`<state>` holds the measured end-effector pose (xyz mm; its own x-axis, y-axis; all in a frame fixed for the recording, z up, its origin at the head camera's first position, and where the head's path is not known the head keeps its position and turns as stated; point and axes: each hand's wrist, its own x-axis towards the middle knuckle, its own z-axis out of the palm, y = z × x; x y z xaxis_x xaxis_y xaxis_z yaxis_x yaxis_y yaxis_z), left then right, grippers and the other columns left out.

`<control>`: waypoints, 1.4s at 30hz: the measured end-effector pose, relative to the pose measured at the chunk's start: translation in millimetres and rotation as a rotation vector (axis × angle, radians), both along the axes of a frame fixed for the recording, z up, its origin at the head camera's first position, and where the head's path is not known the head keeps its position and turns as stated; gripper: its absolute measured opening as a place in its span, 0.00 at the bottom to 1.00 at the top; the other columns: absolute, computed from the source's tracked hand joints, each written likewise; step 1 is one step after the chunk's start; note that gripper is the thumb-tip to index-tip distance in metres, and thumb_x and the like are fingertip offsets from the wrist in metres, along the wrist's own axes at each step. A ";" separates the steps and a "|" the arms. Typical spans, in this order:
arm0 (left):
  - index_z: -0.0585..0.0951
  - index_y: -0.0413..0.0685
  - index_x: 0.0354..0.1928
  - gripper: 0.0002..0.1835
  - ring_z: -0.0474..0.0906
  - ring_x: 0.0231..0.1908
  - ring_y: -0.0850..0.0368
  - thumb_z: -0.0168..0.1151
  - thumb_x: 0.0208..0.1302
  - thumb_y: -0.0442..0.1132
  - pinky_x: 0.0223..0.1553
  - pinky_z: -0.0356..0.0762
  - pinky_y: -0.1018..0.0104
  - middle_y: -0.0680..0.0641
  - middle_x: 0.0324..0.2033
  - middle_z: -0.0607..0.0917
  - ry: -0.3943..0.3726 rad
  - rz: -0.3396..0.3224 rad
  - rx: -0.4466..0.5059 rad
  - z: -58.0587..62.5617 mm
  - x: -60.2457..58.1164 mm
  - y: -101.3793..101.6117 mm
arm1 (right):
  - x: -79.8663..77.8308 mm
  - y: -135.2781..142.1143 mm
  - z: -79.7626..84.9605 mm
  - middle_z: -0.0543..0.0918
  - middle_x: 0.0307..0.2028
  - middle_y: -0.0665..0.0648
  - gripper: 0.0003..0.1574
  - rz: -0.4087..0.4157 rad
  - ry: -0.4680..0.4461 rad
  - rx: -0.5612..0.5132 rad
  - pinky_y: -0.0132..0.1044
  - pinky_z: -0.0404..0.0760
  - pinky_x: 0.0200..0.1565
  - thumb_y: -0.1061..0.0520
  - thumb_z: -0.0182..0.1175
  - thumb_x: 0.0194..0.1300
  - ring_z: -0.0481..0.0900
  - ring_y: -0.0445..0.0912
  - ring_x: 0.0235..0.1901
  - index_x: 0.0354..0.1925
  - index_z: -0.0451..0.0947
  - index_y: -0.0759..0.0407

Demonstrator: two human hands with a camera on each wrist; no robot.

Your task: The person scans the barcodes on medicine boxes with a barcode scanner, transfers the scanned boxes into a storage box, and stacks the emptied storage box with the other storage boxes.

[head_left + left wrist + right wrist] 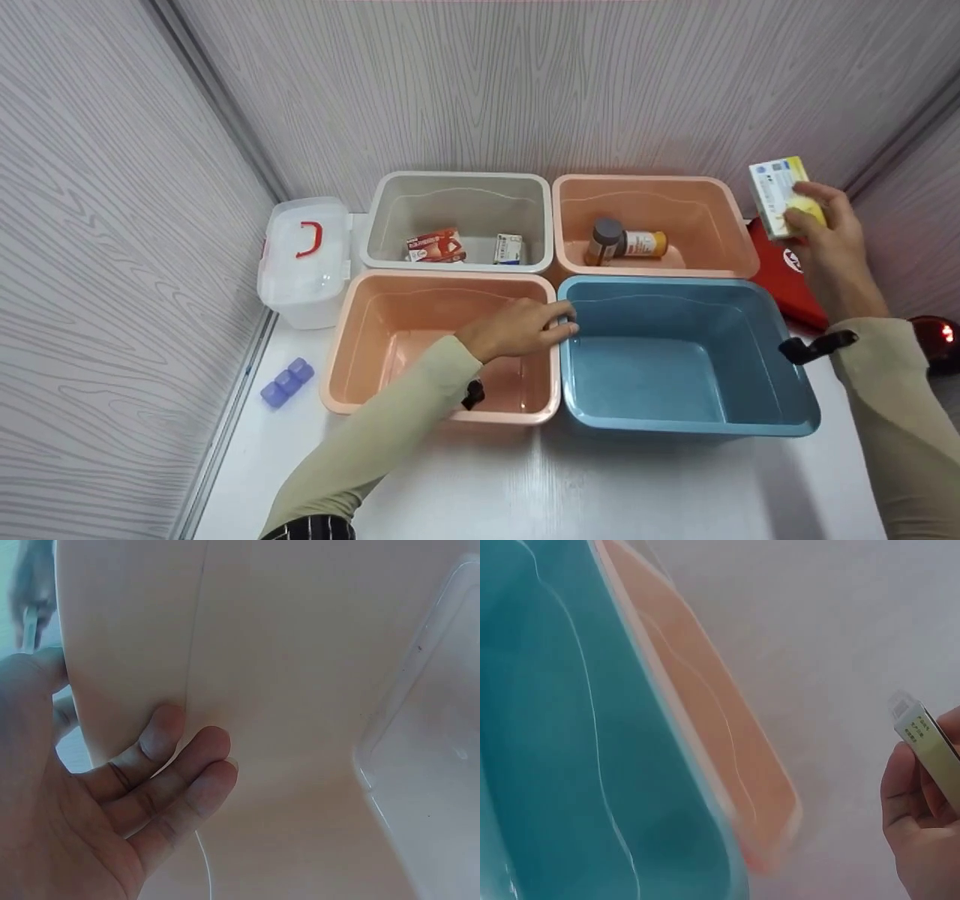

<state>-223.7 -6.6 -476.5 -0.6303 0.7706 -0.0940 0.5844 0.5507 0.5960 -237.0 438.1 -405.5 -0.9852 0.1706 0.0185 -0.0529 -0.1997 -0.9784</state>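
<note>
My right hand (832,232) holds up a small white and yellow medicine box (772,184) above the right end of the bins. Dark print shows on the box's narrow side in the right wrist view, where part of the box leaves the frame. My left hand (517,328) hovers over the shared edge of the front peach bin (442,280) and the blue bin (675,431). Its thumb and one finger reach past the peach rim, while three loosely bent fingers hang beside that bin's inner wall in the left wrist view.
Behind stand a grey bin (457,178) with two medicine boxes and another peach bin (645,182) with two pill bottles. At left are a clear lidded case (304,262) and a purple pill organizer (287,382). A red case (787,277) lies under the right arm.
</note>
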 end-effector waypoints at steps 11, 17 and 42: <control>0.79 0.57 0.66 0.19 0.83 0.43 0.58 0.51 0.87 0.56 0.49 0.83 0.62 0.52 0.49 0.89 0.012 0.010 -0.023 1.2 1.1 -0.1 | -52.1 -111.1 2.6 0.60 0.77 0.56 0.33 0.210 -0.091 0.162 0.33 0.80 0.53 0.54 0.67 0.79 0.67 0.53 0.65 0.76 0.68 0.46; 0.80 0.55 0.66 0.19 0.84 0.43 0.58 0.51 0.87 0.55 0.51 0.83 0.59 0.51 0.50 0.90 0.037 0.004 -0.014 0.6 0.4 0.2 | -68.1 -172.5 -13.7 0.70 0.66 0.59 0.28 0.344 -0.078 0.284 0.33 0.82 0.43 0.56 0.61 0.83 0.79 0.48 0.50 0.75 0.70 0.53; 0.79 0.54 0.65 0.19 0.81 0.39 0.57 0.49 0.88 0.54 0.49 0.82 0.60 0.50 0.44 0.88 0.019 0.000 -0.017 1.2 -0.5 -0.5 | -86.0 -272.4 -41.2 0.59 0.86 0.57 0.48 0.656 0.053 0.390 0.61 0.64 0.80 0.55 0.64 0.80 0.59 0.56 0.84 0.87 0.55 0.42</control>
<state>-224.2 -7.1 -475.3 -0.6320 0.7691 -0.0949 0.5955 0.5604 0.5757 -323.0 165.7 -446.7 -0.8787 -0.4773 0.0073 -0.0911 0.1528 -0.9841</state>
